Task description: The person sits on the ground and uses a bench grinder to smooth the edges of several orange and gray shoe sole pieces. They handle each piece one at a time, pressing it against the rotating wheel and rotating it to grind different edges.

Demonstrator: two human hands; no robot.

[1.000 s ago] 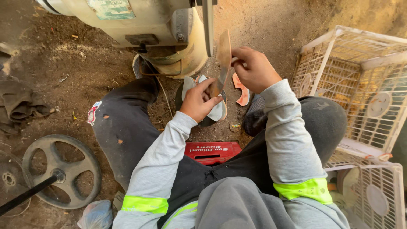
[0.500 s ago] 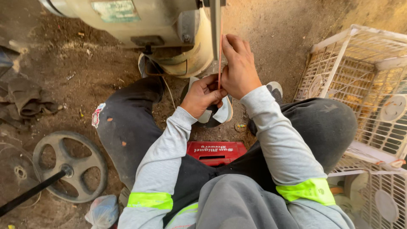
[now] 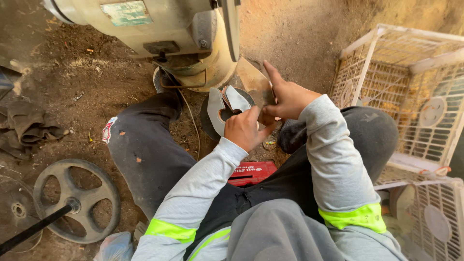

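The left hand (image 3: 244, 129) closes its grip on curved grey metal pieces (image 3: 227, 107), held low in front of the cream machine (image 3: 159, 34) at the far side; the right hand (image 3: 285, 96), fingers fairly straight, presses a flat brown sheet (image 3: 252, 81) just right of those pieces; white crates (image 3: 411, 87) stand to the right; a spoked wheel (image 3: 77, 200) lies near left on the dirt floor (image 3: 299, 34); a red box (image 3: 251, 173) sits between the legs.
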